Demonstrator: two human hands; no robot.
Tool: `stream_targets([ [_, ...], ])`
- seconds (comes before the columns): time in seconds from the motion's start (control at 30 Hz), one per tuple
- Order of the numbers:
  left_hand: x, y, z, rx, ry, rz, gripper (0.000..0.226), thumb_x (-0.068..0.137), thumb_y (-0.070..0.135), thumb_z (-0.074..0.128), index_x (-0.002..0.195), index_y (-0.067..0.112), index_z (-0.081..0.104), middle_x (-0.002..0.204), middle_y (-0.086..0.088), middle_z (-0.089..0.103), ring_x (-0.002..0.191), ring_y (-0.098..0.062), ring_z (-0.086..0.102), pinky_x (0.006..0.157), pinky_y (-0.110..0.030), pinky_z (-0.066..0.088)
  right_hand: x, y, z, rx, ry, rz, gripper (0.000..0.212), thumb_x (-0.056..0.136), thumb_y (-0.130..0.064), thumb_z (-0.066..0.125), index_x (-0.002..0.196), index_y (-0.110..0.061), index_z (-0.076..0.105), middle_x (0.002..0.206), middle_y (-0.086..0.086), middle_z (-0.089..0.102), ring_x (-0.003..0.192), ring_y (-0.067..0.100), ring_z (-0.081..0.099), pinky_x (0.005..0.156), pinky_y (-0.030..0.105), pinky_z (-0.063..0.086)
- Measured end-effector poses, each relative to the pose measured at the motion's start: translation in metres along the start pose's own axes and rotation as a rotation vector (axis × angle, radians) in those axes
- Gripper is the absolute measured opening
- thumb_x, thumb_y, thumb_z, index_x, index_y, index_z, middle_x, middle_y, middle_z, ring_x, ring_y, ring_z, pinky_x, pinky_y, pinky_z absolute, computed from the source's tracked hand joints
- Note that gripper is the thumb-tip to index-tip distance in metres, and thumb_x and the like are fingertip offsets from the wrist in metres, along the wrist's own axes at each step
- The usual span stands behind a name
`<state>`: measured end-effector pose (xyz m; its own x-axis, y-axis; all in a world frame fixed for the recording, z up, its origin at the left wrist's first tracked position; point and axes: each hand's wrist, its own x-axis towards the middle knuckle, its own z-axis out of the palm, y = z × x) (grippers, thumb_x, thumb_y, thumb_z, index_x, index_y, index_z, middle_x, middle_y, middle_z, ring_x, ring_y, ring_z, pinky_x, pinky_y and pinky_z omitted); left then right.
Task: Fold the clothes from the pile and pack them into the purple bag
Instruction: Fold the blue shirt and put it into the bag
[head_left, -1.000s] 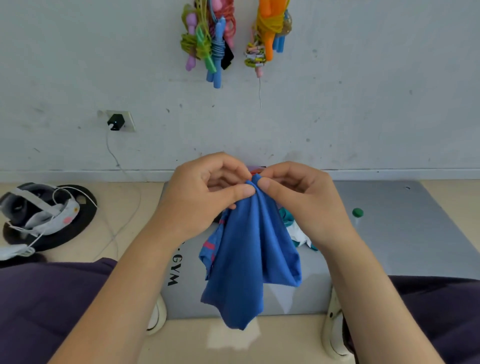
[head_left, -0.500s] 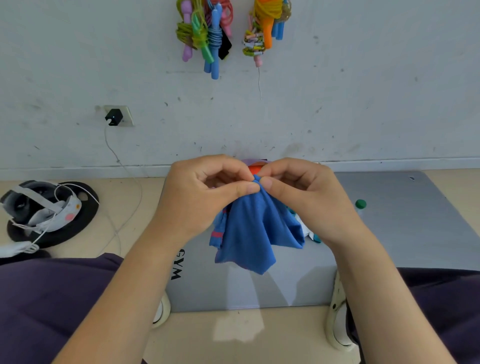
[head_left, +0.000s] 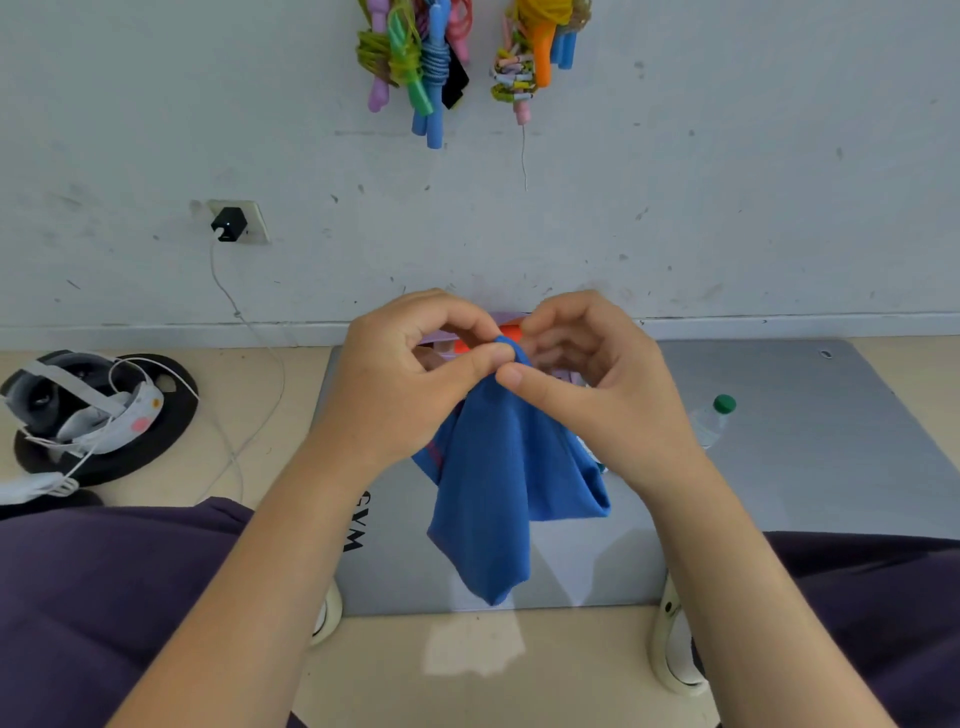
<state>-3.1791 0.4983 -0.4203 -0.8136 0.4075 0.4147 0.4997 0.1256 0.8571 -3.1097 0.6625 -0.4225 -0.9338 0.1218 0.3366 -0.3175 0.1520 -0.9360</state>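
A blue garment with a pink stripe hangs in the air in front of me, above the grey gym mat. My left hand pinches its top edge between thumb and forefinger. My right hand pinches the same top edge right beside it, so the fingertips almost touch. Behind my hands a sliver of the purple bag and something orange show. The clothes pile is hidden by the garment and my hands, apart from a bit of white and teal cloth by my right wrist.
A clear bottle with a green cap lies on the mat at the right. A headset with white cables rests on a black disc at the left. Skipping ropes hang on the wall. My knees and white shoes frame the mat's near edge.
The garment bunched up half a second ago and now hangs long again. My hands stay together at its top edge and have risen slightly towards the wall.
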Motion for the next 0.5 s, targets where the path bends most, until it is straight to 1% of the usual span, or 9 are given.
stream_targets([
  [0.07,0.0,-0.002,0.0,-0.022,-0.017,-0.016,0.009,0.08,0.025,0.073,0.081,0.033,0.069,0.082,0.014,0.068,0.071,-0.01,0.065,0.071,-0.037,0.054,-0.001,0.004,0.004,-0.072,0.038,-0.077,0.026,0.079,-0.011,0.078,0.089,-0.024,0.058,0.087,-0.014,0.069,0.085,0.01,0.067,0.078,0.019,0.05],
  [0.17,0.0,-0.005,-0.002,-0.068,-0.024,-0.056,0.011,0.08,0.023,0.072,0.079,0.033,0.069,0.083,0.013,0.068,0.069,-0.007,0.063,0.065,-0.031,0.052,0.0,0.011,0.003,-0.233,0.048,-0.091,0.022,0.08,-0.013,0.077,0.084,-0.027,0.061,0.084,-0.015,0.066,0.083,0.006,0.063,0.078,0.016,0.046],
  [0.27,0.001,-0.009,-0.006,-0.117,-0.005,-0.073,0.008,0.081,0.022,0.072,0.081,0.029,0.07,0.086,0.007,0.071,0.072,-0.009,0.065,0.063,-0.024,0.051,0.001,0.018,0.002,-0.263,0.014,-0.076,0.021,0.08,-0.01,0.076,0.085,-0.026,0.064,0.083,-0.02,0.065,0.078,0.0,0.059,0.074,0.008,0.042],
  [0.33,0.003,-0.013,-0.008,-0.14,0.011,-0.081,0.005,0.082,0.021,0.072,0.082,0.027,0.071,0.087,0.002,0.072,0.071,-0.011,0.064,0.06,-0.022,0.051,0.002,0.026,-0.001,-0.315,-0.044,-0.058,0.017,0.08,-0.012,0.076,0.088,-0.024,0.066,0.084,-0.019,0.065,0.076,0.0,0.057,0.07,0.009,0.041],
  [0.37,0.004,-0.017,-0.01,-0.158,0.023,-0.09,0.006,0.081,0.021,0.072,0.082,0.027,0.071,0.088,0.0,0.071,0.066,-0.012,0.061,0.056,-0.022,0.05,0.003,0.033,-0.005,-0.368,-0.088,-0.021,0.016,0.08,-0.015,0.076,0.089,-0.024,0.067,0.086,-0.017,0.066,0.075,0.004,0.056,0.068,0.012,0.042],
  [0.4,0.005,-0.021,-0.011,-0.178,0.037,-0.104,0.007,0.081,0.021,0.072,0.082,0.027,0.071,0.088,-0.001,0.071,0.061,-0.015,0.057,0.052,-0.023,0.048,0.004,0.041,-0.009,-0.433,-0.135,0.044,0.015,0.08,-0.018,0.076,0.09,-0.025,0.068,0.086,-0.013,0.067,0.075,0.008,0.056,0.069,0.018,0.044],
  [0.43,0.006,-0.025,-0.012,-0.198,0.052,-0.122,0.007,0.08,0.021,0.072,0.081,0.028,0.071,0.089,-0.002,0.07,0.055,-0.018,0.052,0.049,-0.024,0.046,0.005,0.05,-0.015,-0.493,-0.171,0.132,0.013,0.08,-0.02,0.076,0.088,-0.026,0.069,0.086,-0.01,0.068,0.078,0.013,0.057,0.073,0.024,0.046],
  [0.5,0.008,-0.036,-0.016,-0.246,0.086,-0.163,0.005,0.079,0.021,0.071,0.083,0.025,0.071,0.09,-0.002,0.07,0.052,-0.022,0.046,0.047,-0.024,0.043,0.005,0.068,-0.03,-0.541,-0.188,0.302,0.007,0.08,-0.018,0.076,0.082,-0.022,0.071,0.083,-0.006,0.068,0.081,0.016,0.06,0.077,0.028,0.049],
])
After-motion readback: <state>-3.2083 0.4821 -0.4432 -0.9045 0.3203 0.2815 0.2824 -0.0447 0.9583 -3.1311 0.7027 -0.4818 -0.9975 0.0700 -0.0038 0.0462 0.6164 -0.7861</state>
